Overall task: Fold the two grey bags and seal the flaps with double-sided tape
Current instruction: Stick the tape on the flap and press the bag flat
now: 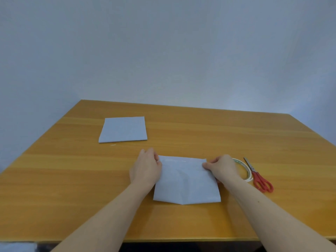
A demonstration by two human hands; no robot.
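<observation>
Two bare forearms reach in from the bottom of the frame to the near grey bag (186,180), which lies flat on the wooden table (72,188) at lower centre. At its upper left corner the left hand (146,168) has its fingers curled over the bag's edge, and at the upper right corner the right hand (221,167) pinches the edge between thumb and fingers. Holding both far corners at once looks like a way to keep the top edge straight while a flap is turned over or pressed down; whether tape is already under it cannot be told. The bag's near edge dips to a shallow point in the middle, so the sheet is not yet lying square.

Just right of the right hand, partly hidden by it, sits the tape roll (244,171), with red-handled scissors (259,177) beside it, both within easy reach for sealing. Up and to the left, well apart, the second grey bag (123,129) rests as a neat flat rectangle, apparently already folded and put aside.
</observation>
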